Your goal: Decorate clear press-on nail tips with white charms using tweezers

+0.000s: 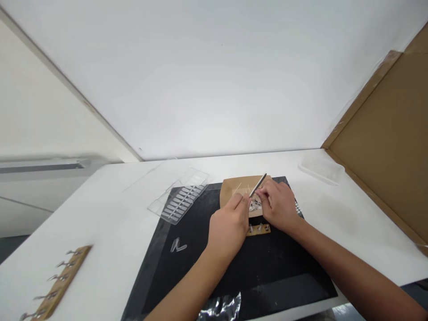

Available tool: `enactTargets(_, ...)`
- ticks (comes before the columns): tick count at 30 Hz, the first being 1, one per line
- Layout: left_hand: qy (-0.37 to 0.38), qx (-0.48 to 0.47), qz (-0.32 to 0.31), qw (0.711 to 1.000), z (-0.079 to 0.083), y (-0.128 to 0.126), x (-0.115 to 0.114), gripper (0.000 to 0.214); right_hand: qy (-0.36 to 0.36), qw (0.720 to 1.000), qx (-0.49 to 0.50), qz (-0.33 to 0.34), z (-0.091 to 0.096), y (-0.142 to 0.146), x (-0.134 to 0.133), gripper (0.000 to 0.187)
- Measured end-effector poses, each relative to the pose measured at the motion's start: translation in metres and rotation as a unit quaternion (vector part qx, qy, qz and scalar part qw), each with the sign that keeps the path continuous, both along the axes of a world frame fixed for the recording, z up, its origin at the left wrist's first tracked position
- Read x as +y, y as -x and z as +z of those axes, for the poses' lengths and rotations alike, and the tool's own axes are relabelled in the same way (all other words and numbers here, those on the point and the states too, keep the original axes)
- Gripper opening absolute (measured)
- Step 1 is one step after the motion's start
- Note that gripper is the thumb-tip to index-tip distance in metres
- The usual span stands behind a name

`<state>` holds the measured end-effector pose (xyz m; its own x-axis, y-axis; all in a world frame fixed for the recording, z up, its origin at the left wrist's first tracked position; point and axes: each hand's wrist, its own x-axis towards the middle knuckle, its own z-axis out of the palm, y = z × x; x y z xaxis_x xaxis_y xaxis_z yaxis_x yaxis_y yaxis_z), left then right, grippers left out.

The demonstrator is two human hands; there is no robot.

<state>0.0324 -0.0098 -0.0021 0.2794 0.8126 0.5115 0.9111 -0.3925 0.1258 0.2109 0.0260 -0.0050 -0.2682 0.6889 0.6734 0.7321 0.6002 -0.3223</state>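
Note:
My left hand [230, 220] is closed in a pinch at the lower end of a thin dark nail file [258, 185] with a pale edge, which slants up to the right. Close against the file is my right hand [277, 203], its fingertips pressed together; what they pinch is hidden. Both hands are over a brown paper tray [229, 187] holding small white and dark bits and thin sticks. Just below the tray, partly covered by my left hand, lies a wooden strip with small clips [259, 230]. Clear nail tips [178, 245] rest on the black mat [194, 267].
An open clear plastic case [182, 203] with rows of nail tips overlaps the mat's left corner. Another wooden strip with metal clips [62, 281] stands at the left. A translucent lid or tray [321, 170] lies back right, near a cardboard wall [384, 133]. Crinkled plastic [222, 307] sits at the front.

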Motion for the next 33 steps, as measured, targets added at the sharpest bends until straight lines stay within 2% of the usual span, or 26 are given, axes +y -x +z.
enactTargets(5, -0.004, 0.001, -0.005, 1.0, 0.0006, 0.0004, 0.0005, 0.033, 0.006, 0.999, -0.026, 0.019, 0.0013, 0.0024, -0.0019, 0.026)
enactTargets(9, -0.013, -0.005, -0.008, 1.0, 0.0006, 0.0005, 0.0013, 0.031, 0.002, 1.0, -0.002, -0.011, 0.0014, 0.0036, -0.0023, 0.025)
enactTargets(12, -0.019, -0.002, -0.016, 1.0, 0.0001, 0.0009, 0.0009, 0.03, 0.008, 1.0, -0.017, 0.018, 0.0011, 0.0036, -0.0022, 0.027)
enactTargets(16, -0.013, 0.007, -0.014, 1.0, -0.0003, 0.0017, -0.0005, 0.03, -0.001, 1.0, 0.005, -0.021, 0.0005, 0.0031, -0.0019, 0.025)
enactTargets(20, -0.007, 0.004, -0.027, 1.0, 0.0001, 0.0026, 0.0001, 0.03, 0.01, 1.0, -0.006, 0.018, 0.0012, 0.0035, -0.0016, 0.027)
enactTargets(27, -0.032, -0.023, -0.024, 0.999, 0.0036, 0.0004, -0.0008, 0.028, 0.002, 0.999, 0.026, 0.023, 0.005, 0.0029, -0.0026, 0.027)
enactTargets(33, 0.008, 0.004, -0.033, 0.999, 0.0004, 0.0033, 0.0009, 0.028, 0.029, 0.999, 0.011, 0.036, 0.0026, 0.0019, -0.0029, 0.026)
